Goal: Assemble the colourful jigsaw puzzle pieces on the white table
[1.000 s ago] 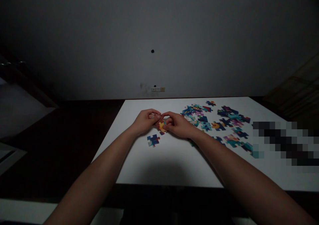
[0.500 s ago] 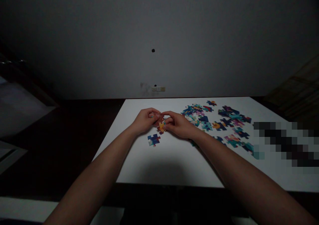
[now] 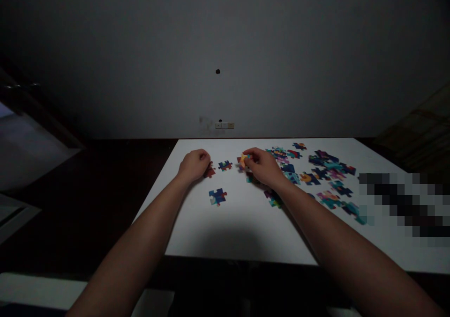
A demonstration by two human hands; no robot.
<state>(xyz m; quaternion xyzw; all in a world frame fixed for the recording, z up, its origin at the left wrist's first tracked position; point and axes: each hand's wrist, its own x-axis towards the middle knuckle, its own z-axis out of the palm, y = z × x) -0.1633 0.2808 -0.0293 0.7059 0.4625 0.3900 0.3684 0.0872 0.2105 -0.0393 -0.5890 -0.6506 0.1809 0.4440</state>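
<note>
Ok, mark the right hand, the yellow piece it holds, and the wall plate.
Right hand [image 3: 263,166]: head view, back of hand.
Yellow piece [image 3: 242,160]: head view, visible face.
Wall plate [image 3: 224,126]: head view, front middle.

Near tabletop [image 3: 228,232] open, puzzle pieces [image 3: 326,161] crowding right

Multicoloured, knobbed jigsaw pieces [image 3: 310,178] appear to be printed card, smooth-faced; their degree of gloss cannot be told in the dim light. The white, straight-edged table top [image 3: 190,235] looks smooth and matt. The broad grey wall [image 3: 140,73] has the matt look of painted plaster, smudged beside a pale, oblong wall plate [image 3: 224,126] of smooth-looking plastic, while the yellowish-brown, striped hanging [image 3: 418,125] at right resembles cloth.
</note>
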